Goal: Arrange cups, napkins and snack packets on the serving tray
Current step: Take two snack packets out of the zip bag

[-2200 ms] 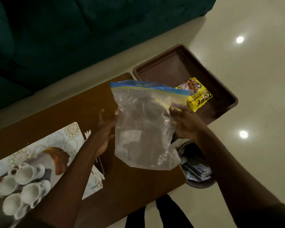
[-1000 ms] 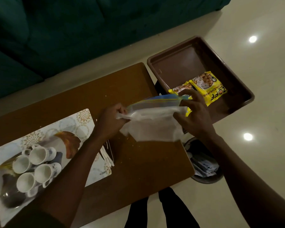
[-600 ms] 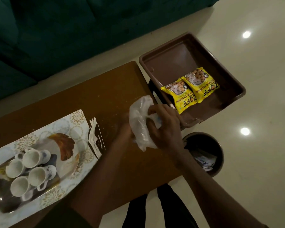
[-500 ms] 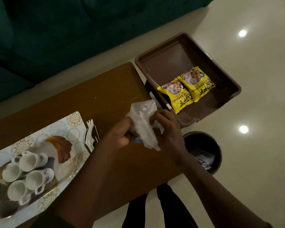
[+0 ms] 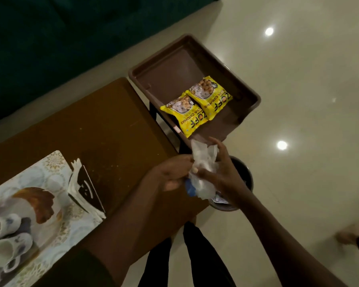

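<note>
Both hands, left hand (image 5: 172, 172) and right hand (image 5: 220, 172), grip clenched on crumpled plastic bag (image 5: 203, 164) above bin (image 5: 247, 175). 2 snack packets (image 5: 197, 106) lie in brown tray (image 5: 195, 52). Likely next: bin bag, fetch packets.

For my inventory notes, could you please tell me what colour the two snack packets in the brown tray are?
Bright yellow snack packets with black lettering, seen in the head view.

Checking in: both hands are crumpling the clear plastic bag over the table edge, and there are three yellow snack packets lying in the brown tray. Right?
Not quite. The head view shows two yellow snack packets in the brown tray, not three. The rest holds: left hand and right hand crumple the clear plastic bag.
</note>
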Demonstrator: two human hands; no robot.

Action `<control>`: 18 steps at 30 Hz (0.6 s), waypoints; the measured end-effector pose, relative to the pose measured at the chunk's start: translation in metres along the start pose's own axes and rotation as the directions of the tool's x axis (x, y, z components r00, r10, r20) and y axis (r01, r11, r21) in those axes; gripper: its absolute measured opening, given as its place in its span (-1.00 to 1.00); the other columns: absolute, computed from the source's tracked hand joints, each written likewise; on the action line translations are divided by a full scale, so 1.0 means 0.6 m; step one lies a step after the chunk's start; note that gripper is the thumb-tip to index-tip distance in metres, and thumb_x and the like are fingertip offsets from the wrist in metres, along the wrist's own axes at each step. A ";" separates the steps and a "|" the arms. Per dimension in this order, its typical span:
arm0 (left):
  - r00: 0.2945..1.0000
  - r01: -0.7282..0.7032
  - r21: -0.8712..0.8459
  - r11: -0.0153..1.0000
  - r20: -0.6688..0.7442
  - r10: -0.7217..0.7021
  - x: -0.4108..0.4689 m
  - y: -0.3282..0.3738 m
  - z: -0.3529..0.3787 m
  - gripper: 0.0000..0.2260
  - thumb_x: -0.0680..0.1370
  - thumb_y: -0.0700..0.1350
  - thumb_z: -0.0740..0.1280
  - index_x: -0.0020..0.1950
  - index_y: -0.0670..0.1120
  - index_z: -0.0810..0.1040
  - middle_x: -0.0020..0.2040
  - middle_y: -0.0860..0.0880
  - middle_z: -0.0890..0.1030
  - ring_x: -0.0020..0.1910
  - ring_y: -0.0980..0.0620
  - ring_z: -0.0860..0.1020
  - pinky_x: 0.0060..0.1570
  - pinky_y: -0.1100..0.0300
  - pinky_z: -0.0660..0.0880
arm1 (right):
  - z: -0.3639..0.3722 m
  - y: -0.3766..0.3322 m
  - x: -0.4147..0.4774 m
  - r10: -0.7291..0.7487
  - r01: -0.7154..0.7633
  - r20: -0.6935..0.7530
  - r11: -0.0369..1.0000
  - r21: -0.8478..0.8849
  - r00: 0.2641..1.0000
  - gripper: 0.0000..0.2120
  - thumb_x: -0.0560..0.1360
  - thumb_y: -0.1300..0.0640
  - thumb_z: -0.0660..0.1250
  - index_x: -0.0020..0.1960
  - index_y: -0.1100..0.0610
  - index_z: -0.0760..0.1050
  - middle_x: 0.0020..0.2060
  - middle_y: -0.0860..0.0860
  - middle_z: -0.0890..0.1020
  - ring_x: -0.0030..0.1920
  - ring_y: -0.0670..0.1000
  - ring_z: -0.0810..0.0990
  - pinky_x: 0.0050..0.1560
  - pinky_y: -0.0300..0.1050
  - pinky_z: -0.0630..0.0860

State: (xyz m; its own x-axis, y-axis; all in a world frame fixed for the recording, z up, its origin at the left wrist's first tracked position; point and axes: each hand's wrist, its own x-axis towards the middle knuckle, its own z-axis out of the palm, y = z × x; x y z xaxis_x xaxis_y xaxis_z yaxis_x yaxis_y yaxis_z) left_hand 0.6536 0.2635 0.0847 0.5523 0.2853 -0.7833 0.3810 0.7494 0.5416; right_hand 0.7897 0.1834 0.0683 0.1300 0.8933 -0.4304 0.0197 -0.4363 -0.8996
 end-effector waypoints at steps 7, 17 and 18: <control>0.997 -0.056 0.262 0.963 -0.030 0.066 0.044 0.001 0.066 -0.67 0.61 -0.17 0.22 0.38 0.00 0.44 0.02 0.00 0.57 -0.01 0.08 0.52 -0.18 0.23 0.44 | -0.117 0.108 0.013 -0.046 -0.199 -0.507 0.886 -0.419 0.861 -0.54 0.40 0.03 0.47 0.25 0.02 0.44 0.02 0.03 0.66 0.01 0.10 0.63 -0.12 -0.21 0.46; 0.972 -0.036 0.272 0.962 -0.213 0.097 0.077 -0.027 0.039 -0.77 0.59 -0.15 0.26 0.24 -0.06 0.50 -0.13 -0.04 0.64 -0.08 0.00 0.57 -0.07 0.09 0.46 | -0.160 0.237 0.033 0.224 -0.487 -0.502 0.725 -0.487 0.835 -0.18 0.33 -0.08 0.53 0.45 0.09 0.22 0.38 0.08 0.41 0.38 0.16 0.35 0.30 0.26 0.37; 0.971 -0.034 0.274 0.961 -0.219 0.097 0.077 -0.028 0.036 -0.78 0.60 -0.13 0.26 0.24 -0.06 0.50 -0.13 -0.05 0.64 -0.08 -0.01 0.58 -0.07 0.08 0.47 | -0.159 0.240 0.035 0.217 -0.476 -0.497 0.734 -0.484 0.840 -0.26 0.36 -0.02 0.51 0.43 0.11 0.27 0.36 0.10 0.42 0.36 0.16 0.38 0.31 0.20 0.39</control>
State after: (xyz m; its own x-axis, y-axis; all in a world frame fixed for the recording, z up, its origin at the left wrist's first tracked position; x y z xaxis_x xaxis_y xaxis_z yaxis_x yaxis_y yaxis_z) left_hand 0.6888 0.2512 0.0457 0.4109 0.4801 -0.7750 0.5509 0.5466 0.6307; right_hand 0.8898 0.1292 -0.0631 0.6060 0.6020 -0.5200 0.4324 -0.7980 -0.4199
